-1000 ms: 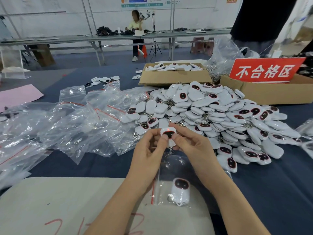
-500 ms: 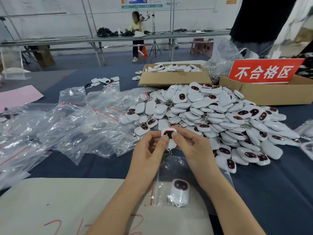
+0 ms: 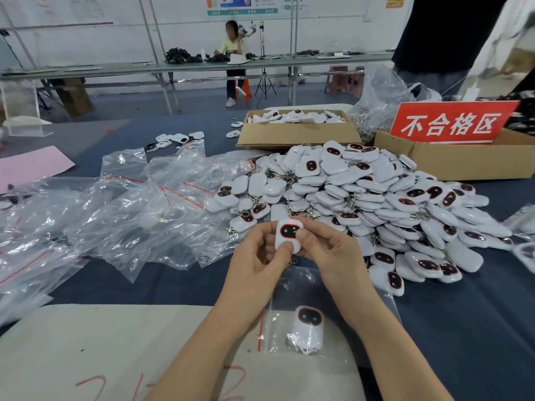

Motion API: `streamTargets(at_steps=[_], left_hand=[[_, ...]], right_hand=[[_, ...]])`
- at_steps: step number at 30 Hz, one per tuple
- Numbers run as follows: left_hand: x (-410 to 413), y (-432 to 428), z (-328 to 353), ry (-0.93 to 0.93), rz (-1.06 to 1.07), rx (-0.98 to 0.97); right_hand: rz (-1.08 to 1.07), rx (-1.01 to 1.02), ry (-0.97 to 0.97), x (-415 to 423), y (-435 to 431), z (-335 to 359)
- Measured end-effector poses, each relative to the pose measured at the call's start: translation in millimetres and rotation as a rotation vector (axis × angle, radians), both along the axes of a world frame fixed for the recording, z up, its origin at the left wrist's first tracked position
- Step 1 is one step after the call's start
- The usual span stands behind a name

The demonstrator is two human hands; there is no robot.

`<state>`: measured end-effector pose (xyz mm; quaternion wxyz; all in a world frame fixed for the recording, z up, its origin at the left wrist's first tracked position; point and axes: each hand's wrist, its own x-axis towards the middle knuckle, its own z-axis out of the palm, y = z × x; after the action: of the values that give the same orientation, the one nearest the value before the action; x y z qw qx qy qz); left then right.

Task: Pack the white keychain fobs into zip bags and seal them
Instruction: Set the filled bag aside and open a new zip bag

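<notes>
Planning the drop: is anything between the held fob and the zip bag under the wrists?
Nothing visible. The left hand and right hand pinch the fob near the zip bag, which holds another fob; its red zip edge lies beside the left wrist.

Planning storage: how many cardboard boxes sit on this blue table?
2. An open box of fobs behind the fob pile; a second box at far right, with a red sign. More may lie out of frame.
</notes>
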<state>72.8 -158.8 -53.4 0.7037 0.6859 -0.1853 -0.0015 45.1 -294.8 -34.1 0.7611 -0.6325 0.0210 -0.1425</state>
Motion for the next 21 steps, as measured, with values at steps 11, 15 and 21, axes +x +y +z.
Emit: streamTargets(at_steps=[11,15,21], left_hand=[[-2.8,-1.0,0.2,-0.172,0.203,0.151],[-4.8,-1.8,1.7,-0.499,0.345,0.355],[-3.5,-0.3,-0.8,-0.543,0.389,0.355]], right_hand=[[0.079,-0.003,-0.049,-0.1,-1.7,-3.5],[0.108,-0.055,-0.124,-3.9,2.5,0.7],[0.098,-0.025,-0.134,-4.6,2.7,0.1]])
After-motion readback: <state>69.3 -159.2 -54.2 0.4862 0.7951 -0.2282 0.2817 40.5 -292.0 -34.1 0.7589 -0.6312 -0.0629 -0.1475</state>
